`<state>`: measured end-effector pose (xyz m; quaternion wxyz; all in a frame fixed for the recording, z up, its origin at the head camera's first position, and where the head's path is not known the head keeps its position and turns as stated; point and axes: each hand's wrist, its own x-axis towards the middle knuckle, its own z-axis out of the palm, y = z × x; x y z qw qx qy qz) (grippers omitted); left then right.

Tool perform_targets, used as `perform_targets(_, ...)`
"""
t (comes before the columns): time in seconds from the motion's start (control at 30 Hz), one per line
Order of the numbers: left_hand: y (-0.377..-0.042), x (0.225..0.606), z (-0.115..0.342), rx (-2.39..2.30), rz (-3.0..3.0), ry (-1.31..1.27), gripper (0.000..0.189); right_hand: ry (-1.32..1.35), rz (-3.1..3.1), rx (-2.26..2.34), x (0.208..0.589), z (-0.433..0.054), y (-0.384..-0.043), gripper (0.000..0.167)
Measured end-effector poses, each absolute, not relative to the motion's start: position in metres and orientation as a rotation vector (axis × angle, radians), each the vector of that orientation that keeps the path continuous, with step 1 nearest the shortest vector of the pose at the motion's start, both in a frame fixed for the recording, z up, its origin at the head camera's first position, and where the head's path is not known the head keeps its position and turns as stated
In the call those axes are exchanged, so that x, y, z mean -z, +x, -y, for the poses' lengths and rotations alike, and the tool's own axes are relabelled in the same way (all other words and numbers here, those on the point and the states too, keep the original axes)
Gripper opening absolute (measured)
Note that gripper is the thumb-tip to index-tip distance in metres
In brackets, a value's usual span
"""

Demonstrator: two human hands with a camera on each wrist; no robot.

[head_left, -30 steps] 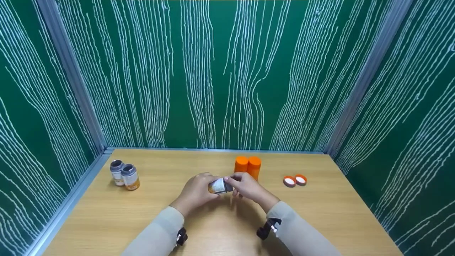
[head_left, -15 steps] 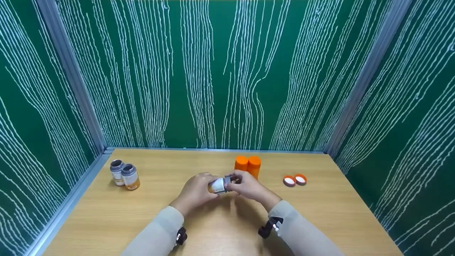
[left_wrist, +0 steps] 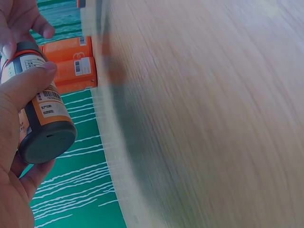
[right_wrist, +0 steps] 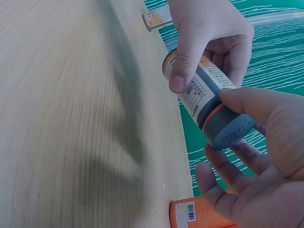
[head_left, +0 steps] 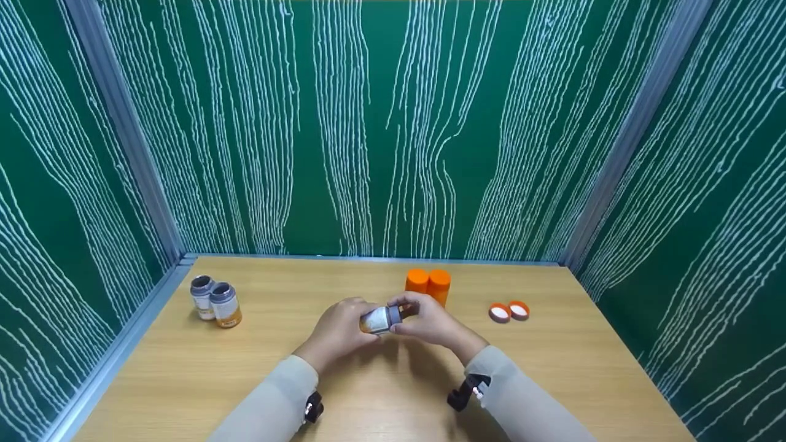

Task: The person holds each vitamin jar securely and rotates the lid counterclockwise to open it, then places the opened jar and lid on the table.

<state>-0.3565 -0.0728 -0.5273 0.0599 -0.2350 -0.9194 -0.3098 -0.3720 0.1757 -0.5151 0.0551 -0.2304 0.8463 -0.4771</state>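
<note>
In the head view my left hand [head_left: 339, 328] grips a small supplement bottle [head_left: 373, 321] with a white and orange label, tilted above the table. Its grey cap [head_left: 394, 315] points towards my right hand [head_left: 433, 324]. The right thumb and fingers lie loosely round this cap. In the right wrist view the thumb touches the edge of the cap [right_wrist: 232, 128], which has an orange ring, and the curled fingers reach its underside. The left wrist view shows the dark base of the bottle [left_wrist: 50, 142], with the left thumb pressed along the label.
Two orange cylindrical containers [head_left: 439, 285] stand just behind the right hand. Two uncapped bottles [head_left: 225, 307] stand at the back left of the wooden table [head_left: 276, 282]. Two loose caps [head_left: 519, 310] lie inside-up at right. Green walls with white lines enclose the table.
My right hand has turned about the cap: its fingers have lifted and spread, and more of the cap shows. The left hand and bottle have stayed in place.
</note>
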Motion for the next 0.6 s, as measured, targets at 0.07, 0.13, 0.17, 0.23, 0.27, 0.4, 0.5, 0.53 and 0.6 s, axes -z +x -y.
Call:
perform_targets(0.07, -0.3571, 0.5271, 0.0727, 0.936, 2.780, -0.712, 0.053, -0.649, -2.567, 1.453, 0.5148, -0.1755, -0.3718, 0.047)
perform_targets(0.13, -0.3571, 0.5270, 0.0723, 0.927, 2.777, -0.714, 0.053, -0.576, -2.567, 1.458, 0.5144, -0.1752, -0.3718, 0.050)
perform_targets(0.17, -0.3567, 0.5264, 0.0719, 0.925, 2.777, -0.715, 0.053, -0.530, -2.562, 1.466, 0.5141, -0.1748, -0.3718, 0.051)
perform_targets(0.23, -0.3562, 0.5259, 0.0711, 0.927, 2.777, -0.712, 0.053, -0.445, -2.549, 1.481, 0.5137, -0.1737, -0.3716, 0.052)
perform_targets(0.27, -0.3558, 0.5257, 0.0707, 0.929, 2.781, -0.707, 0.053, -0.413, -2.549, 1.483, 0.5137, -0.1728, -0.3715, 0.052)
perform_targets(0.4, -0.3549, 0.5258, 0.0692, 0.937, 2.786, -0.693, 0.053, -0.322, -2.558, 1.460, 0.5144, -0.1686, -0.3707, 0.057)
perform_targets(0.5, -0.3549, 0.5265, 0.0692, 0.935, 2.787, -0.688, 0.054, -0.281, -2.552, 1.427, 0.5144, -0.1667, -0.3702, 0.062)
perform_targets(0.53, -0.3551, 0.5265, 0.0693, 0.933, 2.787, -0.688, 0.054, -0.271, -2.544, 1.417, 0.5144, -0.1665, -0.3702, 0.063)
perform_targets(0.6, -0.3554, 0.5269, 0.0697, 0.928, 2.786, -0.692, 0.055, -0.266, -2.530, 1.394, 0.5141, -0.1671, -0.3704, 0.066)
